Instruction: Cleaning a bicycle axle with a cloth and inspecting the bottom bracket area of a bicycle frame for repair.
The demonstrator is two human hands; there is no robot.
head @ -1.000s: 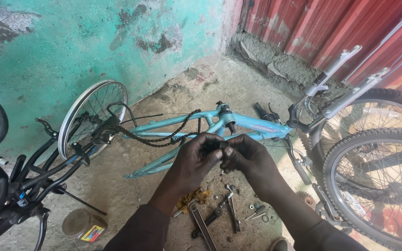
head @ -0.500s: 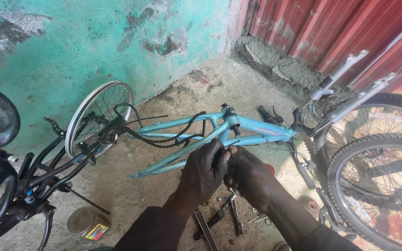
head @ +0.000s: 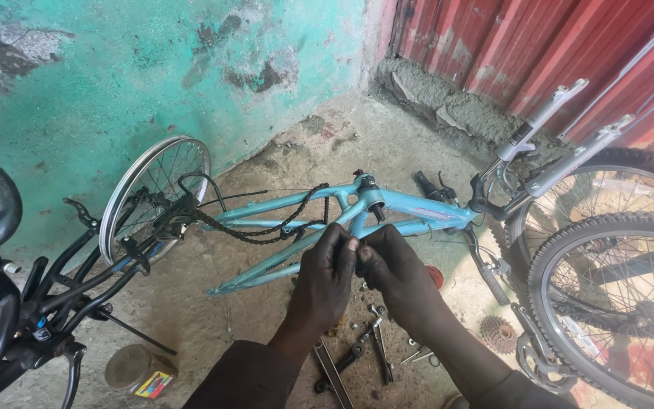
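Both hands, left hand (head: 327,276) and right hand (head: 395,276), pinch a small part, hidden between the fingertips, above the light-blue steel bicycle frame (head: 387,208) lying on the concrete floor (head: 327,144). If dropped, it could vanish among the scattered metal spanners (head: 372,344) below.

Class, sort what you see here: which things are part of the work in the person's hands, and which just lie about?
In hand: left hand, right hand, light blue bicycle frame, chain.

Lying about: wrenches, sprocket cluster, small tin, black bicycle.
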